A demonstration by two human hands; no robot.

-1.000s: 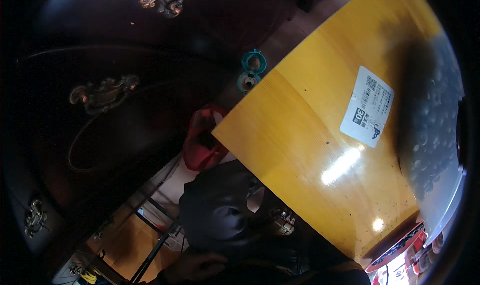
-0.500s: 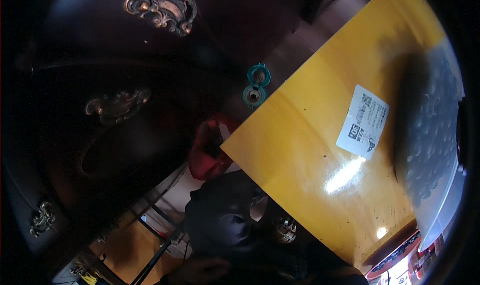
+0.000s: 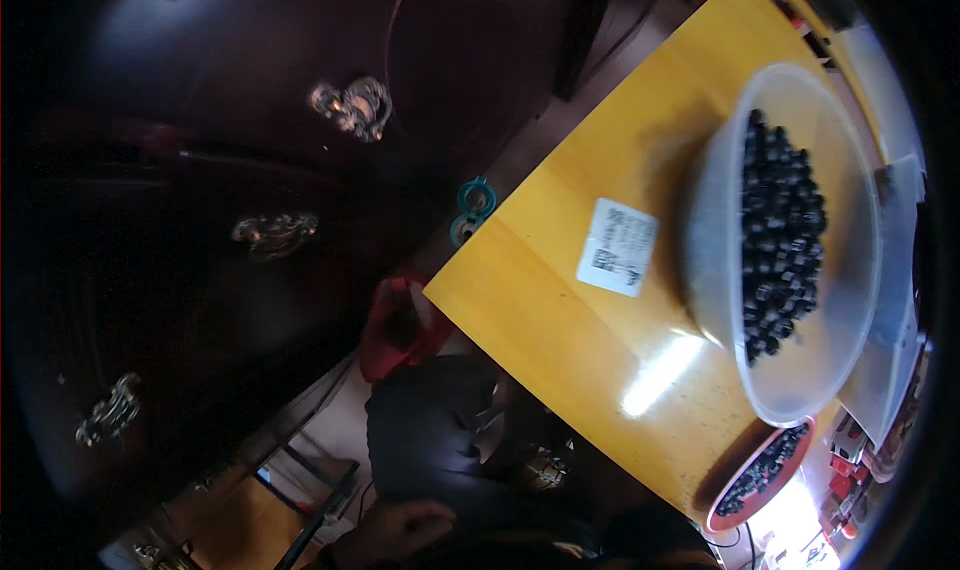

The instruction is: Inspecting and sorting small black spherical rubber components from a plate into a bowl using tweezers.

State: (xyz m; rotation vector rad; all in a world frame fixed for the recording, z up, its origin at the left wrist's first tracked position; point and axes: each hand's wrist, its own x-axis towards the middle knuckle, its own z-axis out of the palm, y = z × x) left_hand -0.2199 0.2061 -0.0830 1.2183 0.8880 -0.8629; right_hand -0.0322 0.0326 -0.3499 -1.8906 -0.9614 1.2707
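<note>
Glare streaks the yellow worktop (image 3: pixel 530 270), its label (image 3: pixel 618 248) blurred; left of it, cabinet (image 3: pixel 250 320) and hand (image 3: pixel 405 526) sink into gloom inside a curved fisheye rim.

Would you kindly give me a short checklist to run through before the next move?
1. Left hand at the translucent plastic bowl: not ok, it is low in view, well apart.
2. Right hand's position: cannot tell, outside the view.
3. Black beads inside the translucent plastic bowl: ok.
4. White label uncovered on the yellow wooden tabletop: ok.
5. Orange-red bowl clear of the translucent one: cannot tell, they overlap in view.
</note>
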